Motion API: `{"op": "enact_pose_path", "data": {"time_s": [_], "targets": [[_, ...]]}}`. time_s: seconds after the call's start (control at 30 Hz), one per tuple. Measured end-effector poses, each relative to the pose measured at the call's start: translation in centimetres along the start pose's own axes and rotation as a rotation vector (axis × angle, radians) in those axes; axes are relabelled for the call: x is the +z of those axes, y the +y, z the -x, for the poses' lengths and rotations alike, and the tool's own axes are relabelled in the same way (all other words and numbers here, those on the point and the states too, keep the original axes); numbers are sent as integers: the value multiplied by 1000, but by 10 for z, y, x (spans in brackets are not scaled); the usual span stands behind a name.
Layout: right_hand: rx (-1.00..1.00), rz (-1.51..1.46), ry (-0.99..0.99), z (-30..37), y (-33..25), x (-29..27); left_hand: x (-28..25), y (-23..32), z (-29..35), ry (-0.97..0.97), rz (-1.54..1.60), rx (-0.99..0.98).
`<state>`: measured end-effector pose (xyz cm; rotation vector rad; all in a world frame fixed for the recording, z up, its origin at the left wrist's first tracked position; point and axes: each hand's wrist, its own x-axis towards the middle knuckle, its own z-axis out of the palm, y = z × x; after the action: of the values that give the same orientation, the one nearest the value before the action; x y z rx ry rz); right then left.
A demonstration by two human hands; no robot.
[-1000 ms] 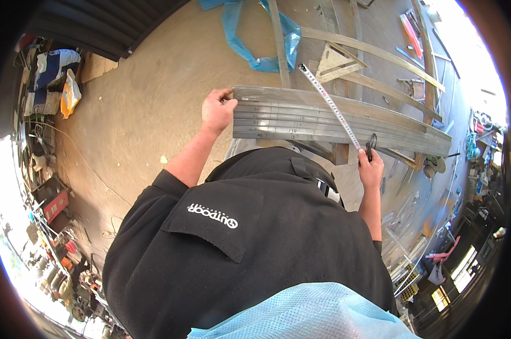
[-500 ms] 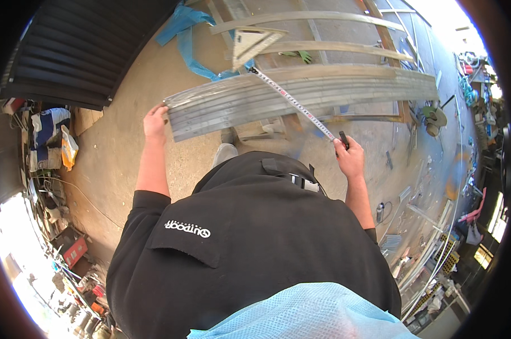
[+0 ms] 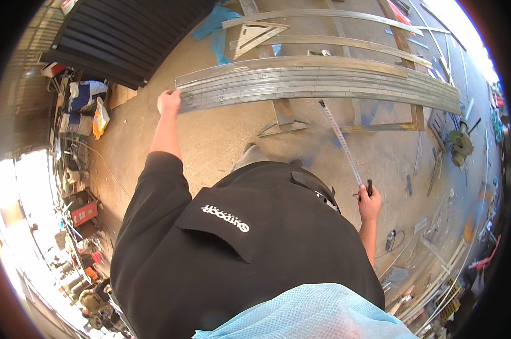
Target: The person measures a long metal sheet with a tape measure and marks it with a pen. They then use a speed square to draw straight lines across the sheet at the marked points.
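Several long, flat metal bars (image 3: 255, 89) lie side by side in front of me, with dark pen marks near their left part. My left hand (image 3: 169, 103) is closed on their left end. On the right, my right hand (image 3: 370, 203) is closed round a tape measure, its case mostly hidden by the fingers. A dark stick-like piece, perhaps a marker (image 3: 369, 186), pokes up from the same hand. The pulled-out tape blade (image 3: 344, 148) slants up to the left, its hooked tip just short of the bars' near edge. A triangular square (image 3: 258, 37) rests beyond the bars.
Steel stands (image 3: 284, 116) hold up the bars, with more strips (image 3: 346, 42) behind. Blue plastic sheeting (image 3: 217, 40) and a black ribbed panel (image 3: 128, 37) are at the far left. A green metal tool (image 3: 460, 144) stands right. Scrap and cords litter the floor.
The tape blade's tip has come off the bars, toward me and to the right, with my right hand drawn back. My left hand stays at the bars' end. The view has shifted.
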<state>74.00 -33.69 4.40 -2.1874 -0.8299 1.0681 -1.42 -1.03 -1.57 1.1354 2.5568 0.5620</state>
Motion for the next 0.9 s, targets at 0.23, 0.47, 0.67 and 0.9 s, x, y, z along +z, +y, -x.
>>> {"op": "enact_pose_path", "data": {"time_s": [0.23,0.47,0.67,0.9], "targets": [[62,-88,-43,3,12,1,0,16,-5,-10,-112,-30],[-17,55,-113,-5,-40,32,0,18,-17,-124,59,9],[10,65,-96,0,-103,87,2,22,-6,-193,145,50],[-29,204,-133,5,-167,135,15,16,7,-187,415,-12]]}}
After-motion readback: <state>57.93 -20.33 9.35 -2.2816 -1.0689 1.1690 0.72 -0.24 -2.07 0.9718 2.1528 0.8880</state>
